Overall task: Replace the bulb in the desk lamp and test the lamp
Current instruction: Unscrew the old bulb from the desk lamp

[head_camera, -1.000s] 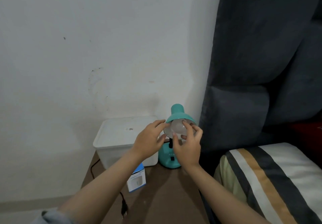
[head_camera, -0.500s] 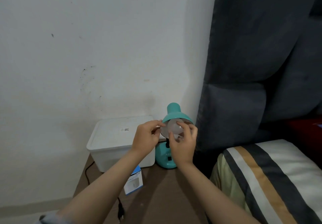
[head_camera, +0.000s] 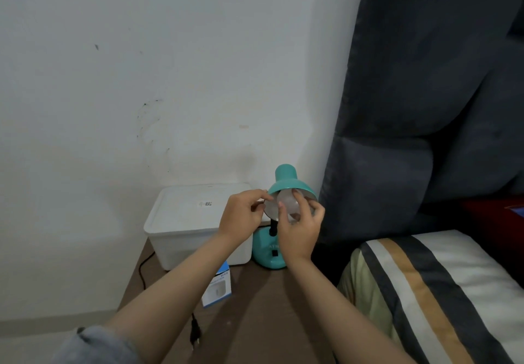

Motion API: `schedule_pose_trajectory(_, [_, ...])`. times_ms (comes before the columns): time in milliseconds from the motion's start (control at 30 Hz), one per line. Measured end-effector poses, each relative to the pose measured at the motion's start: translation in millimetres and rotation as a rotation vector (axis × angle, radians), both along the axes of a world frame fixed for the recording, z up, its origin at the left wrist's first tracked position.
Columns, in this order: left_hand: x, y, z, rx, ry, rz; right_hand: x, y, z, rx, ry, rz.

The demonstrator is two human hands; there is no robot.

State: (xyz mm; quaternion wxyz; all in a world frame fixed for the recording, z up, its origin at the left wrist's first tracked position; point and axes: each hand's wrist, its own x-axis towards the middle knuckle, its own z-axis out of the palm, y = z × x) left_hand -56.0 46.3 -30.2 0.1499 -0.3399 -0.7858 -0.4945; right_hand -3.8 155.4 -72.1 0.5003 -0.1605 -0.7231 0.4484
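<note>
The bulb (head_camera: 289, 204) sits in the mouth of the teal desk lamp (head_camera: 286, 182), just under the rim of its shade, at the back right of the brown table (head_camera: 255, 321). The right hand (head_camera: 299, 230) grips the bulb, thumb on its left side and fingers curled over the right. The left hand (head_camera: 241, 216) pinches the left edge of the shade between thumb and fingertips. The lamp's round base (head_camera: 266, 258) stands on the table below the hands, close to the table's right edge.

Room is tight around the lamp — the white lidded bin (head_camera: 192, 222) stands just beside the base on the left, and the dark padded headboard (head_camera: 425, 108) rises right next to the shade on the right. The white wall (head_camera: 141, 80) is close behind both. The bin's lid is shut and its contents cannot be seen.

In front of the bin, a small blue-and-white bulb box (head_camera: 218, 288) stands partly under the left forearm; whether anything is inside cannot be told. A black cord (head_camera: 143, 273) runs along the table's left edge, and the plug (head_camera: 195, 336) lies loose on the tabletop near the front. The open stretch of table lies between the two forearms. To the right, past the table's edge, lies a striped pillow (head_camera: 439, 292).
</note>
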Motion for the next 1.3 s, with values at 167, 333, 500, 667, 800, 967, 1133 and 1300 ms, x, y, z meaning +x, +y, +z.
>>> schedule_pose_trajectory(167, [-2.6,-1.9,0.4,-0.014,-0.031,-0.01,4.6,4.2,0.7,0.153,-0.04,0.034])
schedule_pose_trajectory(333, [-2.9,-0.6,1.4,-0.021,-0.03,-0.01,8.3,5.0,-4.1,0.153,-0.019,0.01])
schedule_pose_trajectory(500, [-0.9,0.6,2.0,-0.007,-0.01,-0.02,5.1,-1.1,-7.0,-0.051,0.042,0.007])
schedule_pose_trajectory(667, [-1.4,0.6,2.0,-0.014,-0.023,-0.003,-1.4,-1.0,-1.0,-0.055,0.055,0.001])
schedule_pose_trajectory(800, [0.1,0.7,3.6,-0.002,-0.054,0.007,-0.7,3.4,-4.8,0.052,0.029,0.033])
schedule_pose_trajectory(967, [1.8,2.2,5.8,-0.013,-0.062,-0.001,0.2,4.0,-8.4,0.121,0.047,0.015])
schedule_pose_trajectory(1133, [0.2,2.0,3.9,-0.037,-0.03,-0.002,0.6,-2.9,-8.1,-0.02,0.111,-0.015])
schedule_pose_trajectory(1300, [-0.8,1.2,5.6,-0.034,-0.037,0.002,-7.0,-1.7,-6.7,-0.028,0.113,-0.016])
